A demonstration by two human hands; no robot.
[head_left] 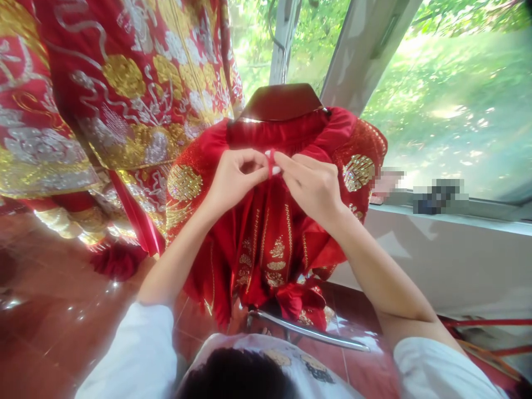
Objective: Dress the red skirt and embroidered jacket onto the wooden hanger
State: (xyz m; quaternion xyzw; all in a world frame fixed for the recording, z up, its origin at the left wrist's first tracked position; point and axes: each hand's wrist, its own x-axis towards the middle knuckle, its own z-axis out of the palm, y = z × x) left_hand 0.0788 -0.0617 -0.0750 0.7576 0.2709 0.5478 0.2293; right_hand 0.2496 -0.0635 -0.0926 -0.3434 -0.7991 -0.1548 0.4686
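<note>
A red garment [274, 221] with gold embroidery hangs on a dark reddish-brown hanger [285, 102] in front of me. At its neck opening, my left hand [239, 174] pinches a thin red cord [271, 160] between thumb and forefinger. From the other side my right hand [311, 183] grips the same cord, its fingers curled and the fingertips almost meeting those of the left. The cord stands out against the garment's front, just below the collar. How it is joined or looped cannot be made out.
On the left hang red costumes [137, 83] with gold and silver embroidery. A window [453, 105] with a sill is at the right, where blurred-out small items [438, 197] rest. Below the garment is a curved metal bar [310, 331] above a red tiled floor [54, 327].
</note>
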